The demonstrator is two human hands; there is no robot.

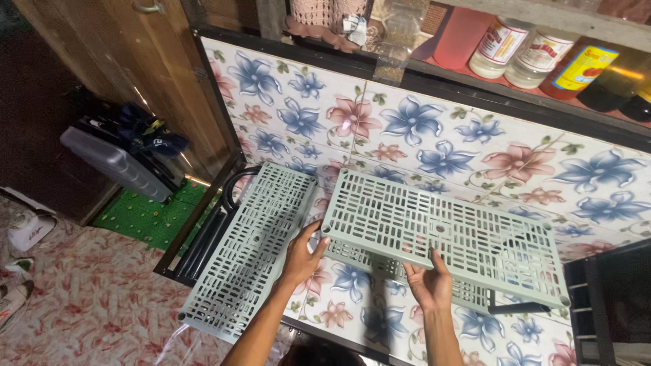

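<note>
Left hand: our left hand (pixel 304 256) reaches up from the lower edge of the view, forearm slanting, fingers curled round the near left corner of the upper grid panel (pixel 444 237), thumb on top.
Right hand: our right hand (pixel 428 281) comes up under the same panel's near edge, palm up, fingers spread and pressed against its underside.
Upper grid panel: a pale green slotted plastic panel, held level above the floral counter (pixel 488 152) with its long side running left to right.
Panel beneath: what we take for a second panel (pixel 468 293) lies just under the held one; only its near edge shows, so we cannot be sure.
Leaning panel: a third grid panel (pixel 254 247) lies left of the held one, tilted off the counter's left edge.
Surface: the counter wears blue and pink flower-patterned tiling.
Room: beyond the counter runs a shelf of jars (pixel 519 47); left of it are a wooden door (pixel 135 74), a grey case (pixel 115 163) and a green mat (pixel 152 217).
</note>
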